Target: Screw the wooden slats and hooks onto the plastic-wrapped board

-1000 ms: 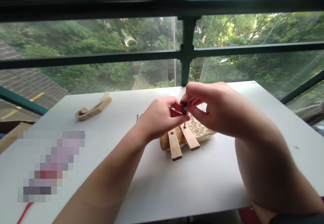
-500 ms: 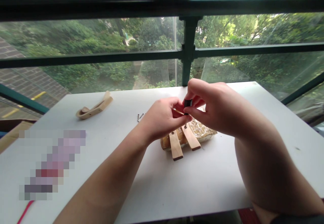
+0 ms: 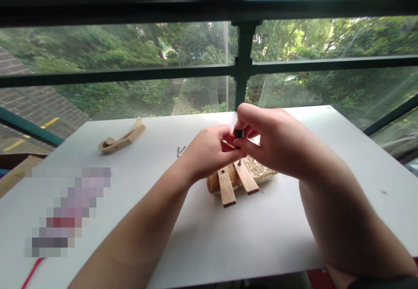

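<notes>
Between the fingertips of my right hand is the black handle of a small screwdriver, standing about upright. My left hand closes its thumb and fingers around the lower part of the tool, whose shaft is mostly hidden. Below them, a metal screw sits in the hole of a flat wooden piece. Left of it lies a second wooden piece with a dark hole or screw head. Both rest on a brown block wrapped in clear plastic, partly covered by my hands.
Several loose screws lie left of my left hand. A curved wooden part is at the back left of the white table. A pixelated item with a red cord lies at left. Green railing runs behind.
My right hand and the black handle have shifted slightly left, and the handle stands a little straighter. My left hand and the wooden pieces have stayed almost still.
</notes>
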Motion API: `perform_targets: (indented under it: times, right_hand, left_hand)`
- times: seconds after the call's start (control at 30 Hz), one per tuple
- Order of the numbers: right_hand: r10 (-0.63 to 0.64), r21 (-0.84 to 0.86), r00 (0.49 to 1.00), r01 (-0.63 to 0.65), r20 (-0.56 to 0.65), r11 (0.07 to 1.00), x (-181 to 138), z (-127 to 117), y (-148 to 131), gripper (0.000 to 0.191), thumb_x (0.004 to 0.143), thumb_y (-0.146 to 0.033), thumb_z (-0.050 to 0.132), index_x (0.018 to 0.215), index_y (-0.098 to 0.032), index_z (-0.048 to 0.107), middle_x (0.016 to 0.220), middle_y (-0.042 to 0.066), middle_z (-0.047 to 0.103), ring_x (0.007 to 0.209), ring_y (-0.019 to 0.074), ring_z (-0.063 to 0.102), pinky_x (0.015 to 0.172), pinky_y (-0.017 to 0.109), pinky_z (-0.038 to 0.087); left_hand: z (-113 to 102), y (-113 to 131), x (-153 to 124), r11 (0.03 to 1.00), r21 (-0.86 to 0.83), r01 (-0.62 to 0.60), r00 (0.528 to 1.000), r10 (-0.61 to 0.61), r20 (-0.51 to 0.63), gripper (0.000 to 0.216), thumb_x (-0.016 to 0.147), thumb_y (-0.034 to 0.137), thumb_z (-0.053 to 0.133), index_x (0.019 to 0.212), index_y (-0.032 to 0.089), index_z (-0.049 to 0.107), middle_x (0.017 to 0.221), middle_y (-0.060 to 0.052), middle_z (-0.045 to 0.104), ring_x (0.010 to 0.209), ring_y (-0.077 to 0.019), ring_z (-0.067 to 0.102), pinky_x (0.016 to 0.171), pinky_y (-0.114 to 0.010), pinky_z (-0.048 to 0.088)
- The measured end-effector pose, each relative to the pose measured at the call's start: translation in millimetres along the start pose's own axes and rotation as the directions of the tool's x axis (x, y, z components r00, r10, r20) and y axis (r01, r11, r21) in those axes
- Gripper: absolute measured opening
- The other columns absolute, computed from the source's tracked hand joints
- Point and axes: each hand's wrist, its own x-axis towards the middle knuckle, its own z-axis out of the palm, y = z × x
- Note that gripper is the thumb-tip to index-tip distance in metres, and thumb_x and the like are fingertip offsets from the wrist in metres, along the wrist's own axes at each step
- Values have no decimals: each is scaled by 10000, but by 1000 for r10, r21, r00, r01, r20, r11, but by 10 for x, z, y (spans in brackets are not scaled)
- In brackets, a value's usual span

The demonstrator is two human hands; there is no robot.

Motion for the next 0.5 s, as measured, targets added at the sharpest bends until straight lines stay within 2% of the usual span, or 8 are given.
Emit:
perform_targets:
  times: [0.2,0.4,0.5]
  right_hand:
    - [0,-54,1000,-1,-20,999,3,7,34,148,815,-217,604,852,-214,461,767,-4,640,686,142,612,580,242,348]
    - [10,-59,1000,-10,-10,998,-5,-7,44,153,806,-197,596,852,-213,451,758,-3,634,682,145,614,571,242,349]
    - [19,-66,1000,-20,-21,998,-3,-3,47,156,799,-199,596,853,-215,451,744,-6,626,669,144,606,563,244,346]
  left_hand:
    - [15,20,-1,999,39,-5,1000,4,11,271,786,384,677,938,174,598,880,-35,714,799,-200,698,626,-266,514]
    - [35,19,11,990,143,-18,1000,21,-20,177,776,335,672,833,187,594,789,0,697,729,-160,664,596,-242,475]
    - [50,-7,19,988,155,-11,1000,8,18,183,775,344,672,867,197,615,819,-6,713,748,-171,671,622,-254,492]
